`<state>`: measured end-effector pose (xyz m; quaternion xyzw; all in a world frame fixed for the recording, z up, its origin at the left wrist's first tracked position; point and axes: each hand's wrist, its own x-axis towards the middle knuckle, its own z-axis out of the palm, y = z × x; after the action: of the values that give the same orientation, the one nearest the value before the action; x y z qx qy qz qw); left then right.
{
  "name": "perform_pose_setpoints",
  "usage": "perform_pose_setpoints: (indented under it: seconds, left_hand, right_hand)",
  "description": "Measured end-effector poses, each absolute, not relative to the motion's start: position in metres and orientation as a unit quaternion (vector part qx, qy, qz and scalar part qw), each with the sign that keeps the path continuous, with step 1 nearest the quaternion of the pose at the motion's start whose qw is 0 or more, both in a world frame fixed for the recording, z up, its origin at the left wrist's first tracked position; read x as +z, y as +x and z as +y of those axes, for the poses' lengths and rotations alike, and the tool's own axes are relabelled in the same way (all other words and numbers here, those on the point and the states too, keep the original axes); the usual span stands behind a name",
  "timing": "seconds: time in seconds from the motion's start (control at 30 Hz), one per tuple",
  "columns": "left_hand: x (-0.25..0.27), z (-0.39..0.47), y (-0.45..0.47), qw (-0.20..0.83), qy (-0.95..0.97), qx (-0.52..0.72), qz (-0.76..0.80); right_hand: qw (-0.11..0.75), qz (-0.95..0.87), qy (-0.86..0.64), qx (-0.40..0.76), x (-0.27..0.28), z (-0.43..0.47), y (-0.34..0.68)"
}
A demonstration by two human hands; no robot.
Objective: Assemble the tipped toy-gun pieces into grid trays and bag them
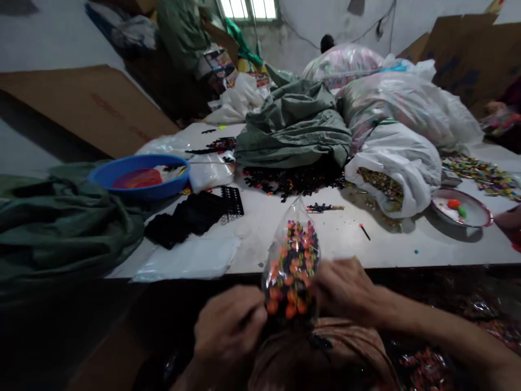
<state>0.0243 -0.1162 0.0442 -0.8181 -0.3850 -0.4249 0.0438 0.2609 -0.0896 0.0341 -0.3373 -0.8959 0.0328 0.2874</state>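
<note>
Between my hands, over the table's front edge, is a clear plastic bag filled with small black pieces that have orange, yellow and pink parts. My left hand is closed on the bag's lower left side. At its right side my right hand grips the plastic with curled fingers, slightly blurred. Behind the bag lies one small black toy gun with a coloured tip. A pile of similar black pieces spills from under a green cloth sack.
Left on the white table are flat clear bags, black cloth and a blue basin. To the right stand a white bag of small parts and a bowl. Another person's hand shows at the right edge.
</note>
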Motion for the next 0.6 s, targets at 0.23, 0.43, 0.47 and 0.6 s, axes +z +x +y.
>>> perform_pose_setpoints:
  seconds: [0.23, 0.43, 0.47, 0.6]
  left_hand:
    - [0.135, 0.041, 0.04, 0.062, -0.635, -0.581, -0.505]
    - [0.15, 0.066, 0.047, 0.089, -0.653, -0.552, -0.511]
    - [0.137, 0.056, 0.048, 0.108, -0.669, -0.536, -0.504]
    - [0.052, 0.003, 0.065, 0.145, -0.765, -0.48, -0.404]
  right_hand:
    - [0.316, -0.809, -0.491, -0.067, 0.161, 0.058, 0.225]
    - [0.347, -0.787, -0.506, -0.063, 0.162, 0.084, 0.228]
    - [0.343, -0.788, -0.509, -0.049, 0.149, 0.078, 0.233]
    - [0.328, -0.78, -0.527, 0.081, 0.076, 0.026, 0.267]
